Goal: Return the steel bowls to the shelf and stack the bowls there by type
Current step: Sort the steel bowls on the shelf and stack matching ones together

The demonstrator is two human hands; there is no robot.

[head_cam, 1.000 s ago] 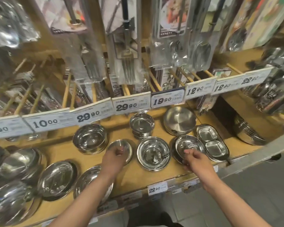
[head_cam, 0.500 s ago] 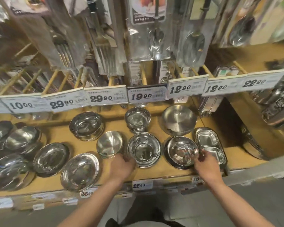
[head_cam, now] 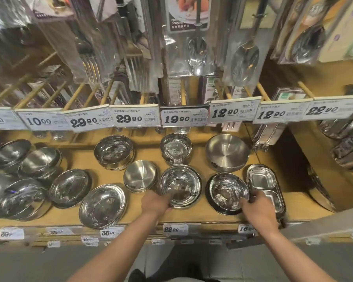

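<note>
So both hands are on bowls at the shelf (head_cam: pixel 192 215) front: left hand (head_cam: pixel 158 203) grips the rim of the middle bowl (head_cam: pixel 180 185), right hand (head_cam: pixel 258 207) pinches the shiny bowl (head_cam: pixel 228 192) beside the divided tray (head_cam: pixel 265 186). Slick steel, so either could slip and clatter off the edge.

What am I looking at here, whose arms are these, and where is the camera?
No machine here: a person wears a wide-angle camera on the head, looking down at their own arms. They stand at a wooden shop shelf of steel bowls, with price tags and packaged cutlery hanging above. The left hand grips the near rim of a shiny middle bowl. The right hand touches the near rim of the bowl on a dark base, beside a two-compartment tray. A small brushed dish sits left of the middle bowl.
</note>
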